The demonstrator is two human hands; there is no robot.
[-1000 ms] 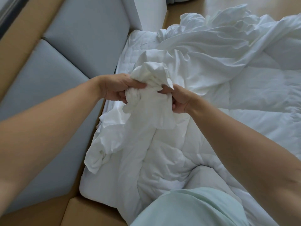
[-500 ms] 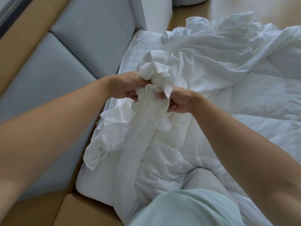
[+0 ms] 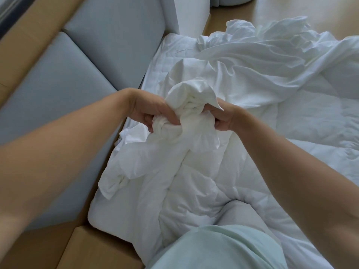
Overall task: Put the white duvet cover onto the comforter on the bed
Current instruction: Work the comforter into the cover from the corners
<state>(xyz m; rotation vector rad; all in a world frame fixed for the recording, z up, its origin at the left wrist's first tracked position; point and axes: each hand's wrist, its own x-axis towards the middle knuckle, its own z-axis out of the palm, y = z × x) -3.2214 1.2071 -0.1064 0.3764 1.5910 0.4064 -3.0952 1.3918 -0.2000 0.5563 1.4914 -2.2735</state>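
Bed (image 3: 155, 61); duvet cover (image 3: 192, 98) between hands (image 3: 149, 109) (image 3: 225, 117)

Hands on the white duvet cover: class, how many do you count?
2. The left hand grips the bunched duvet cover on its left side, the right hand on its right; none seems hidden.

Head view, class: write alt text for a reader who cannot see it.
The left hand and right hand grip a bunched wad of the white duvet cover above the quilted comforter. More cover lies crumpled beyond; grey padded panels run along the left.
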